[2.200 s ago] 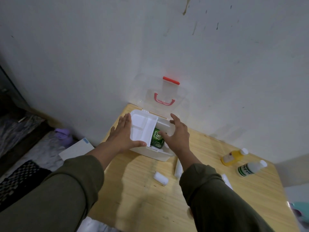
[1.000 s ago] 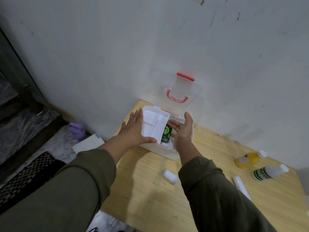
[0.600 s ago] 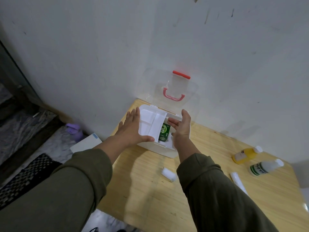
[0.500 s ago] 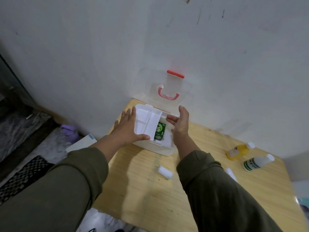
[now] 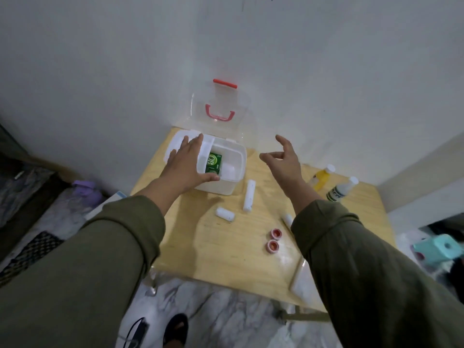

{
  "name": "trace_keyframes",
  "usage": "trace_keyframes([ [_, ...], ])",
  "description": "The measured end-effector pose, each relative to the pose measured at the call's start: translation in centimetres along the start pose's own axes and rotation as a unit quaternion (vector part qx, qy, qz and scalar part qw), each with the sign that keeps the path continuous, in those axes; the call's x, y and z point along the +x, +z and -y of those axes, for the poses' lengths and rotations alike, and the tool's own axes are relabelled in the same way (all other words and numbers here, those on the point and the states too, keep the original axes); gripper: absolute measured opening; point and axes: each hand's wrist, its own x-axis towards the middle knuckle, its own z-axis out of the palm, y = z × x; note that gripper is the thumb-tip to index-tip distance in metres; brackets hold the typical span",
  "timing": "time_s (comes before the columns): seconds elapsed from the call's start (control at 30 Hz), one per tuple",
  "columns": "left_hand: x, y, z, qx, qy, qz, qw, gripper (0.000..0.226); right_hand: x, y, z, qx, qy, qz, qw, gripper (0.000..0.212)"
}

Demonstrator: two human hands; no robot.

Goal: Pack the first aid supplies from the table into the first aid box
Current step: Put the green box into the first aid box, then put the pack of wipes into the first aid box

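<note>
Counter (image 5: pixel 226 259): pale wood, pushed into the wall corner, so the first aid box (image 5: pixel 227 182) sits at its far left with the clear lid (image 5: pixel 221 111) propped upright against the wall. That leaves the mouth open for loading.

Box: white, rectangular, red handle on the lid. A white inner tray (image 5: pixel 180 144) covers its left part; a green packet (image 5: pixel 213 163) stands in the open right part.

Left hand (image 5: pixel 187 167): lies flat on the tray, fingers straight, thumb along the near rim. Likely steadying the box. Grip released, nothing held.

Right hand (image 5: pixel 283 163): in the air to the right of the box, over the counter, fingers loosely spread, grip released and empty. Probably on its way to the next item.

Supplies left out, largest to smallest:
- white bottle (image 5: pixel 341 188) and yellow bottle (image 5: pixel 322 177), lying at the far right
- long white roll (image 5: pixel 249 198) just beside the box's near right corner
- short white roll (image 5: pixel 225 213) nearer
- two red-centred tape rolls (image 5: pixel 273 239), nearer still

Most of the packing is not yet done.
</note>
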Motion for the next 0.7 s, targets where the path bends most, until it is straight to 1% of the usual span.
trace_keyframes([
  [0.1,-2.0,1.9,-1.3,0.011,0.015,0.003,1.000,0.109,-2.4,-1.8,-1.9,-0.032,-0.004,0.015,0.999,0.065],
  [0.23,-4.3,5.5,-2.6,0.022,0.035,0.016,0.999,0.107,-4.9,-4.0,-4.7,-0.046,0.003,0.009,0.999,0.068],
  [0.47,-8.7,12.7,-5.7,0.056,0.030,0.116,0.991,0.116,-9.7,-7.2,-9.3,-0.074,0.021,0.029,0.997,0.075],
  [0.6,-11.1,16.6,-6.7,0.080,0.006,0.182,0.980,0.123,-12.0,-8.9,-12.2,-0.106,0.018,0.047,0.993,0.082],
  [0.7,-12.5,18.9,-6.8,0.105,-0.014,0.209,0.972,0.127,-13.4,-9.8,-14.7,-0.143,0.034,0.057,0.988,0.087],
])
